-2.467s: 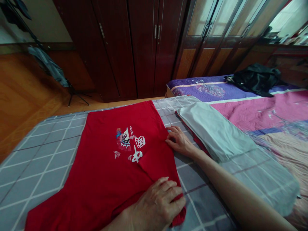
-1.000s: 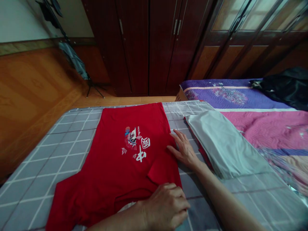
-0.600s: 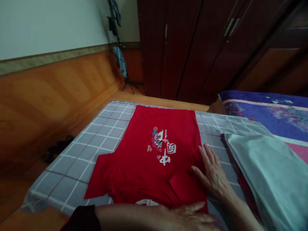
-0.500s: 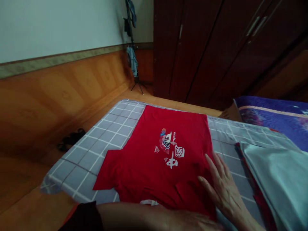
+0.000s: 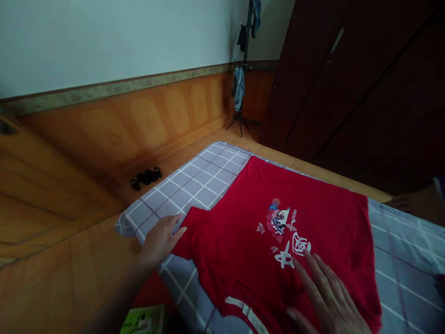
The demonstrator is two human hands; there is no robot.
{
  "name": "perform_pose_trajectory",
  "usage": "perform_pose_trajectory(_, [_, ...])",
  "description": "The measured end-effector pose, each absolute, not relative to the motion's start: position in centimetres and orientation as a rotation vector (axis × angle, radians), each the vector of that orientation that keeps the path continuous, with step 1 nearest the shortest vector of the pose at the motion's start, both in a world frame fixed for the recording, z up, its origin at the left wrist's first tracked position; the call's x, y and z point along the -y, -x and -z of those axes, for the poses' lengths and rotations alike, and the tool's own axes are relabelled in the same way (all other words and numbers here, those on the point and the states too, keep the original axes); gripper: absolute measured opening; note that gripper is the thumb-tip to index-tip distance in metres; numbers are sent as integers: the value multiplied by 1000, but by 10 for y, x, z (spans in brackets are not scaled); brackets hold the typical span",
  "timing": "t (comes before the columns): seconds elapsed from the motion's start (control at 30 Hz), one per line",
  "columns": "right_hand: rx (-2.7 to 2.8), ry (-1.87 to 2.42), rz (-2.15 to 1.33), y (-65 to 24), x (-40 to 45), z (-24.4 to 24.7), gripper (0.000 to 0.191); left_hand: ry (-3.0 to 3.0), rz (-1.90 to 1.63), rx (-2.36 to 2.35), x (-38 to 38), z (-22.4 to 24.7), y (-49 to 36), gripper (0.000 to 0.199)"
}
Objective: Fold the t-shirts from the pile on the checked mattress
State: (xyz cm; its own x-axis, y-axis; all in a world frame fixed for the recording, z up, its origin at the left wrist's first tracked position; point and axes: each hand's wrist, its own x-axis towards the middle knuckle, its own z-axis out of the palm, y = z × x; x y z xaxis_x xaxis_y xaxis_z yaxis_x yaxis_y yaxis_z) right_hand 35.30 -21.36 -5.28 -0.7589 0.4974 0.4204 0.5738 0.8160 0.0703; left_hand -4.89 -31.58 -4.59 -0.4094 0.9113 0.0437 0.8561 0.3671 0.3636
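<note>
A red T-shirt [image 5: 323,208] lies spread flat on a bed with a grey checked sheet [image 5: 205,181], its printed front facing up and its body running diagonally toward the bottom right of the view. The left hand [image 5: 162,241] lies palm down at the sleeve corner, its fingers [image 5: 172,222] open and extended, touching the edge of the cloth without pinching it. The right hand [image 5: 327,301] is over the lower body of the shirt, just below the print [image 5: 283,227], with its fingers [image 5: 309,273] spread apart and closed on nothing. The flat, open hands seem placed to press or smooth the cloth rather than lift it.

The shirt's lower end is cut off by the bottom edge of the view, and so is the bed's near side. A white band [image 5: 243,315] near that edge is hard to read – it could be trim or something lying beneath. A green booklet [image 5: 142,320] on the wooden floor [image 5: 187,148] is also cut off, and the left forearm and shadow hide what lies beside it. Dark sandals [image 5: 146,176] sit on the floor farther off, near a clothes stand [image 5: 239,93].
</note>
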Motion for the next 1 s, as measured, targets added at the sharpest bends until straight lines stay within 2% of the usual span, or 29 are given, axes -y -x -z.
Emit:
perform_pose_trajectory(0.1, [2722, 620, 91, -305, 210, 31, 67, -1569, -394, -2535, 330, 52, 53, 38])
perform_pose_trajectory(0.2, [2932, 355, -215, -251, 218, 27, 56, -1554, -374, -2535, 330, 50, 47, 19])
perform_pose_trajectory(0.37, [3042, 156, -560, -197, 243, 43, 63, -1416, -524, -2549, 322, 37, 43, 19])
perform_pose_trajectory(0.5, [3039, 207, -753, -199, 241, 40, 52, -1527, -694, -2409, 333, 23, 23, 16])
perform_pose_trajectory(0.6, [3051, 223, -916, -210, 222, 30, 63, -1680, -619, -2177, 345, 20, -11, 11])
perform_pose_trajectory(0.67, [3052, 170, -982, -213, 211, 28, 66, -1774, -533, -2120, 351, 24, -35, 9])
perform_pose_trajectory(0.9, [2886, 276, -957, -202, 206, 43, 37, -2012, -412, -2035, 365, 44, -56, 43])
perform_pose_trajectory(0.97, [2870, 266, -934, -200, 207, 46, 36, -2084, -404, -1988, 367, 48, -53, 41])
perform_pose_trajectory(1.0, [2866, 256, -934, -200, 207, 47, 36, -2112, -405, -1974, 367, 49, -53, 31])
